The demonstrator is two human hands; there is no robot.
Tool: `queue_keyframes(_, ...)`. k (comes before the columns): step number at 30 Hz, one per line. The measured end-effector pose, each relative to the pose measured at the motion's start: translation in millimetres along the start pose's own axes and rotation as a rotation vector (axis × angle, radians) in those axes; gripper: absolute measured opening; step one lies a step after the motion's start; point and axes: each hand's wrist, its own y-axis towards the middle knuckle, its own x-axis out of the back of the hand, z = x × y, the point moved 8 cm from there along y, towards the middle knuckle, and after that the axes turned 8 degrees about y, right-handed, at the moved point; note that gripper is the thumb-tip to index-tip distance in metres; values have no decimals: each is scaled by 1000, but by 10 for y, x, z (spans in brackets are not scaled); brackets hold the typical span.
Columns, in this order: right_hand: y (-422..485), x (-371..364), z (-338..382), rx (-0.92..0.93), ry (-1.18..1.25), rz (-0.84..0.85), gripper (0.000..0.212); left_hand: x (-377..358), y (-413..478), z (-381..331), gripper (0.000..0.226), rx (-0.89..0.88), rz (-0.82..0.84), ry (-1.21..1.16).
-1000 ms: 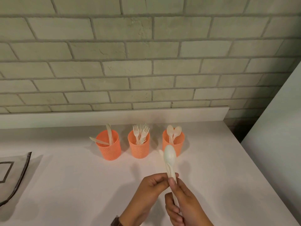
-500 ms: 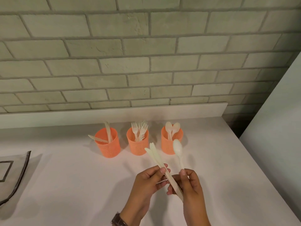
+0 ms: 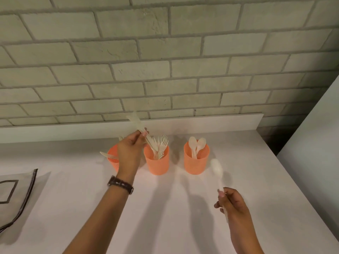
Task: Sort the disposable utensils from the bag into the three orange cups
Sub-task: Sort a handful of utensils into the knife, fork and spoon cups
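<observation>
Three orange cups stand in a row on the white counter. The left cup holds knives and is partly hidden behind my left hand. The middle cup holds several forks. The right cup holds two spoons. My left hand grips pale knives by the handles, blades tilted up and left, above the left and middle cups. My right hand holds a pale spoon by its handle, bowl up, just right of the right cup and in front of it.
The bag lies flat at the counter's left edge. A brick wall with a low white ledge runs behind the cups. A white panel rises at the right, beyond the counter's edge.
My hands have split apart. The left carried the knives up and left over the cups; the right drew the spoon to the right and nearer me.
</observation>
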Motion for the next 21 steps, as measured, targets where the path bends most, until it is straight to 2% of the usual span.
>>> queue_keyframes(3, 106, -37, -4, -26, 25, 45, 12, -66, 214, 147, 19, -57, -14, 262)
queue_keyframes(6, 198, -80, 11, -20, 5, 73, 9, -195, 230, 420, 21, 28, 49, 434)
queue_keyframes(9, 324, -119, 153, 46, -2, 56, 8, -219, 178, 556, 37, 71, 71, 501)
queue_keyframes(13, 554, -254, 466, 156, 28, 91, 5, -150, 112, 557, 33, 20, 35, 525)
queue_keyframes(17, 835, -477, 758, 304, -118, 121, 9, -70, 36, 552, 28, 12, 5, 509)
queue_keyframes(21, 1265, -719, 845, 442, -414, 51, 5, -69, 84, 571, 18, -25, 10, 683)
